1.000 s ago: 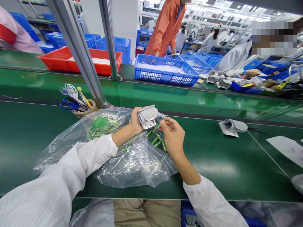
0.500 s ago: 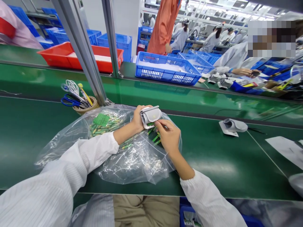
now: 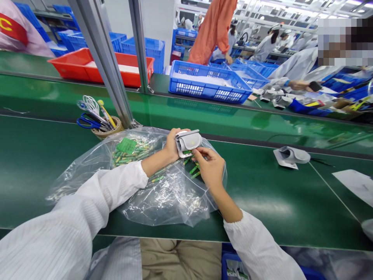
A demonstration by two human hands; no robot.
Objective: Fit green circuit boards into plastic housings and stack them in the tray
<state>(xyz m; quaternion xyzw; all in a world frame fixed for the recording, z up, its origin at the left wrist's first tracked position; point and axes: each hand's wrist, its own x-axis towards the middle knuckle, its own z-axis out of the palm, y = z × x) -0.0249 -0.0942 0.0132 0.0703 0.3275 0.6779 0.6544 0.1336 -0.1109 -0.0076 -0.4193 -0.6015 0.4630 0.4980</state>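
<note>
While the left hand (image 3: 171,146) gripped the grey-cuffed device (image 3: 189,140) over the far side of the clear bag (image 3: 166,206), the right hand (image 3: 210,167) touched its near right edge beside a green battery (image 3: 187,152), though whether it pinched that battery was unclear. If those fingers slipped, it risked dropping among the loose batteries (image 3: 194,170) below; a slack left grip risked tilting the device.

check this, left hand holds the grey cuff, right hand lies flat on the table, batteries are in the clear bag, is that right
Not quite. The right hand isn't flat on the table: the head view shows its fingertips at the edge of the cuff. The left hand does hold the cuff, and batteries are in the bag.
</note>
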